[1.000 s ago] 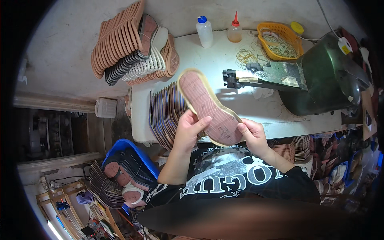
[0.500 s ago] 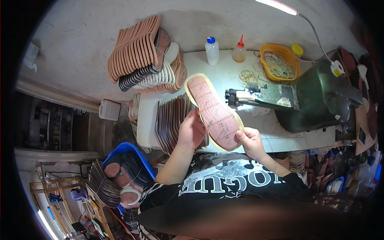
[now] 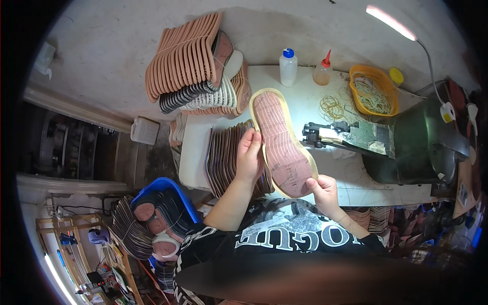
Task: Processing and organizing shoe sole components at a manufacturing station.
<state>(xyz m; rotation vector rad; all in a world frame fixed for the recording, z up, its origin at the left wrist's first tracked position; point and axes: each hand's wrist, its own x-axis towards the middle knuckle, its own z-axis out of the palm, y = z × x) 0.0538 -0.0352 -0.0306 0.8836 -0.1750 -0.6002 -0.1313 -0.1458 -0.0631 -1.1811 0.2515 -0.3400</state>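
A pink insole [image 3: 282, 145] with a pale yellow rim is held up before me, its patterned face toward me. My left hand [image 3: 250, 158] grips its left edge near the narrow middle, thumb on the face. At the lower right end, my right hand [image 3: 324, 192] pinches the edge with the thumb on top. Just right of the insole is the arm of a dark green machine [image 3: 351, 135]. Behind my left hand, a row of stacked insoles [image 3: 223, 160] stands on the white table [image 3: 194, 157].
Bundled brown soles [image 3: 185, 56] are piled at the back left. A white bottle with a blue cap [image 3: 288, 68], a red-tipped bottle [image 3: 322, 72] and a yellow basket of bands [image 3: 373, 91] stand along the wall. A blue tub [image 3: 168, 185] holds more soles at lower left.
My left hand has shifted its grip, the thumb now lying on the insole's face. The insole has turned slightly more upright. The view has shifted, moving the scene rightward.
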